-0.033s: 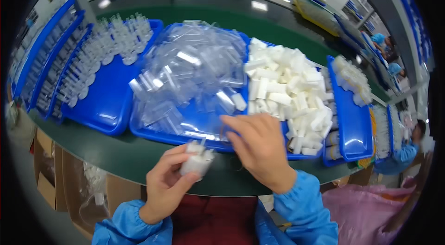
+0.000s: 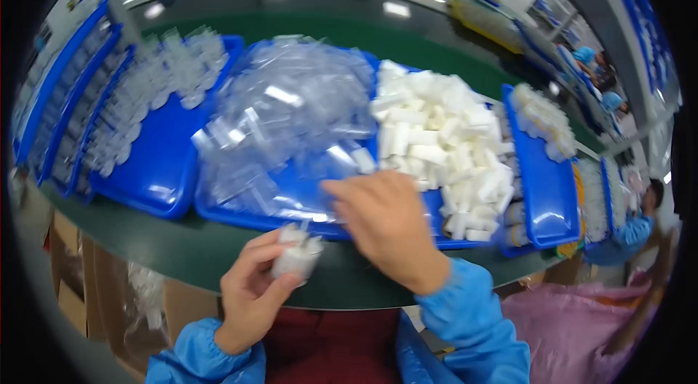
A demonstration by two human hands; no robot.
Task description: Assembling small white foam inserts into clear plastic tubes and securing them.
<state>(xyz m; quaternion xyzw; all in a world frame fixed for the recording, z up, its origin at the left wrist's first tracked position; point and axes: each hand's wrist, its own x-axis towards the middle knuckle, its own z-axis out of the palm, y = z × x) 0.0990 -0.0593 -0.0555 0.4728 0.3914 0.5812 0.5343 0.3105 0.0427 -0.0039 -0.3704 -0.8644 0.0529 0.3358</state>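
Note:
My left hand point(image 2: 254, 289) is closed around a white plastic part point(image 2: 297, 262), a short stubby body with prongs standing up from its top, held just in front of the trays. To the right of it and a little higher, my right hand point(image 2: 392, 228) reaches over the near edge of a blue tray point(image 2: 251, 220) heaped with clear plastic pieces point(image 2: 305, 86). Its fingertips point left and are smeared by motion, so whether they grip a clear piece cannot be made out. White plastic pieces point(image 2: 447, 140) fill the tray beyond my right hand.
A blue tray point(image 2: 156, 173) with rows of clear, upright parts point(image 2: 153, 86) is at the left, beside more stacked trays. Another blue tray point(image 2: 549, 202) stands right. Cardboard boxes point(image 2: 109, 297) sit below the green bench edge; a person point(image 2: 629, 231) works at far right.
My right hand has shifted slightly left, closer to the white part in my left hand. The whole view has also slid a little, and the left hand keeps its hold.

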